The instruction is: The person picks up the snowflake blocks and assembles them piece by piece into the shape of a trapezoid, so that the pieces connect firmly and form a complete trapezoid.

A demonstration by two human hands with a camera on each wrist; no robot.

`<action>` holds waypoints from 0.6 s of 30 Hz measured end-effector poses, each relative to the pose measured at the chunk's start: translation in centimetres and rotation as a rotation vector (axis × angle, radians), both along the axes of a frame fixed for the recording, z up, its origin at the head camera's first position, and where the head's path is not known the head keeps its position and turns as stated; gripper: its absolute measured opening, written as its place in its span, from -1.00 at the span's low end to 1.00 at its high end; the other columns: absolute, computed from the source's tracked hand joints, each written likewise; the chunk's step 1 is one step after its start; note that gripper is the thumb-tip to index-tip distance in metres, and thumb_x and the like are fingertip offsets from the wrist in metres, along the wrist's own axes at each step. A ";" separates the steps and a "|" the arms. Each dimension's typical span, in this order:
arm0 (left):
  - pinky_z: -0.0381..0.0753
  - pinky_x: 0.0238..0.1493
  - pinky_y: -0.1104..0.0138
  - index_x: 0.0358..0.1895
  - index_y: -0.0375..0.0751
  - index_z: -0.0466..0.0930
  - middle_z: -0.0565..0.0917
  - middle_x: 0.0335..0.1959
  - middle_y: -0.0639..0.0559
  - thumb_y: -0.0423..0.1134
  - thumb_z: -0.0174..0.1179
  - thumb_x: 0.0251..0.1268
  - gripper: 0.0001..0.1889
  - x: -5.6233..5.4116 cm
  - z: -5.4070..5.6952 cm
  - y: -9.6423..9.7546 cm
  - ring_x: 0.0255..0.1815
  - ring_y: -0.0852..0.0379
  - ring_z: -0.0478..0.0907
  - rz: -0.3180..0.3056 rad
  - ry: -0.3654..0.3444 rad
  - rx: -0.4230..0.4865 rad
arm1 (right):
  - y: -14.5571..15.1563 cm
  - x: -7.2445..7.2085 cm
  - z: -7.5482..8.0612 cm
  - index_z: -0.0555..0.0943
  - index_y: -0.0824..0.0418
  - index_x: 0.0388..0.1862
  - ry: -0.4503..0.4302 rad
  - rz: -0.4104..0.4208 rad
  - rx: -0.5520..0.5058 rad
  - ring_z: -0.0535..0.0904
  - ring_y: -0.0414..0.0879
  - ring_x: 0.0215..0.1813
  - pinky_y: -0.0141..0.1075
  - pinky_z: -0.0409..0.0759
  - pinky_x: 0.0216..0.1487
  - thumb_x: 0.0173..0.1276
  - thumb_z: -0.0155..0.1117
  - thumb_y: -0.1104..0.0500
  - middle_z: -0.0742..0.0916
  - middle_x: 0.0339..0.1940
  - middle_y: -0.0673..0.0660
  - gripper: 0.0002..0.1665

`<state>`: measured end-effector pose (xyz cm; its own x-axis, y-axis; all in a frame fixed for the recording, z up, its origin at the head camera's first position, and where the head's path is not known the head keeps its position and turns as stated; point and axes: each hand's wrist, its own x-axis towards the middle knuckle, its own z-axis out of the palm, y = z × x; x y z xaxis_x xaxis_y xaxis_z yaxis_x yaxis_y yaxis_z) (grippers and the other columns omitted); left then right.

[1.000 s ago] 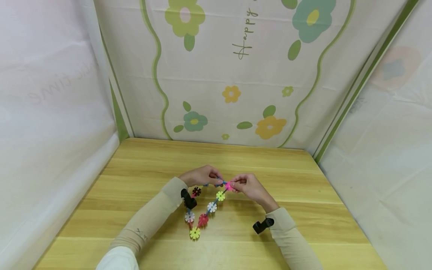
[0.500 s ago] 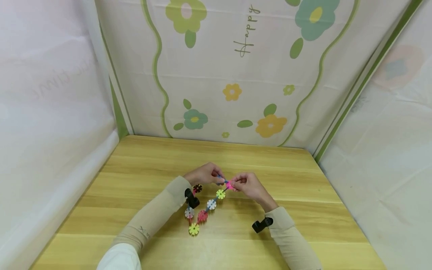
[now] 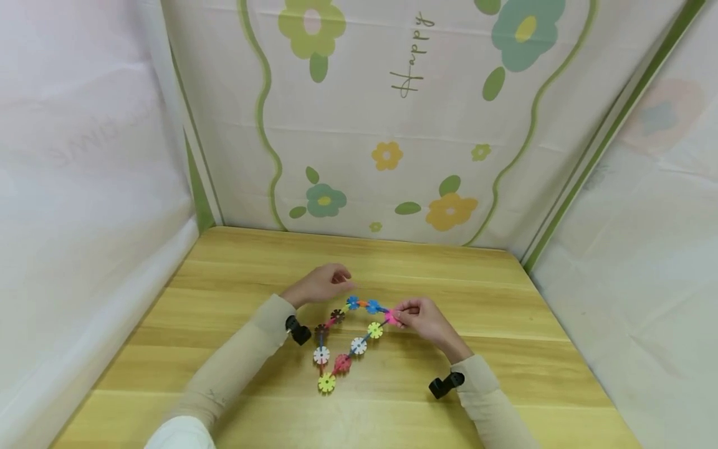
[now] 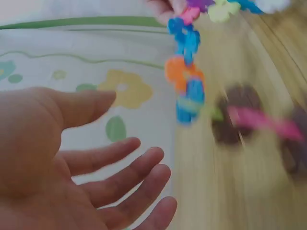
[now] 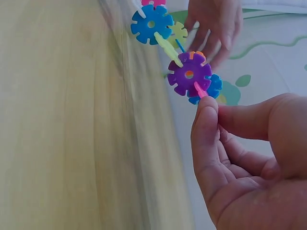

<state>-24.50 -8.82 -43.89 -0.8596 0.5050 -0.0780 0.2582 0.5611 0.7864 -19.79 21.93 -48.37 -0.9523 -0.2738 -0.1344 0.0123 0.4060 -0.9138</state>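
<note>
A closed loop of slotted plastic snowflake discs hangs over the table in the head view, with a yellow disc point(image 3: 326, 383) at its near end. My right hand point(image 3: 423, 323) pinches a pink disc point(image 3: 392, 317) at the loop's right corner. The right wrist view has that pink disc edge-on between thumb and forefinger, slotted into a purple disc point(image 5: 189, 75). Apart from the loop, my left hand point(image 3: 321, 285) hovers near its far left side, beside a blue disc point(image 3: 353, 303). In the left wrist view its fingers point(image 4: 129, 184) are spread and hold nothing. An orange disc point(image 4: 183, 74) links blue ones there.
The wooden table point(image 3: 493, 380) lies under the loop. Flower-printed white cloth point(image 3: 336, 112) rises at the table's far edge, with more cloth walls at left and right. A small black camera sits on each wrist.
My left hand has let go of the loop's blue discs and moved left, its fingers opening. My right hand keeps its pinch on the pink disc and has shifted slightly right and nearer.
</note>
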 end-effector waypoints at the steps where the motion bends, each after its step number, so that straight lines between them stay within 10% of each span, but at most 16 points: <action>1: 0.67 0.16 0.08 0.28 -0.24 0.59 0.68 0.13 -0.11 -0.01 0.17 0.64 -0.59 0.3 -0.1 -0.7 0.13 0.00 0.63 0.017 -0.003 -0.003 | 0.2 0.1 0.0 0.71 0.35 -0.02 -0.003 -0.010 0.003 0.76 0.07 -0.13 -0.18 0.79 -0.09 0.59 0.29 0.22 0.80 -0.19 0.24 -0.81; 8: 0.55 -0.38 0.27 -0.07 -0.34 0.74 0.75 -0.24 -0.25 -0.17 0.14 0.65 -0.71 3.7 -1.6 -5.3 -0.39 0.07 0.56 -0.024 -0.089 -0.020 | 1.3 0.4 -0.2 0.70 0.37 0.00 -0.005 -0.055 0.005 0.75 0.04 -0.13 -0.21 0.79 -0.09 0.60 0.27 0.24 0.79 -0.20 0.22 -0.81; 18: 0.64 -0.42 0.29 -0.14 -0.29 0.77 0.78 -0.30 -0.13 -0.25 0.21 0.60 -0.80 8.4 -3.9 -5.8 -0.32 0.03 0.70 -0.099 -0.252 0.083 | 1.9 0.9 -0.8 0.68 0.44 0.01 -0.017 -0.081 -0.019 0.74 -0.03 -0.18 -0.27 0.77 -0.14 0.58 0.28 0.26 0.80 -0.17 0.30 -0.77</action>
<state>-16.08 -14.60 -47.77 -0.7642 0.5994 -0.2380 0.0994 0.4741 0.8748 -18.86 23.80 -49.17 -0.9690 -0.1988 -0.1464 0.0601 0.3853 -0.9208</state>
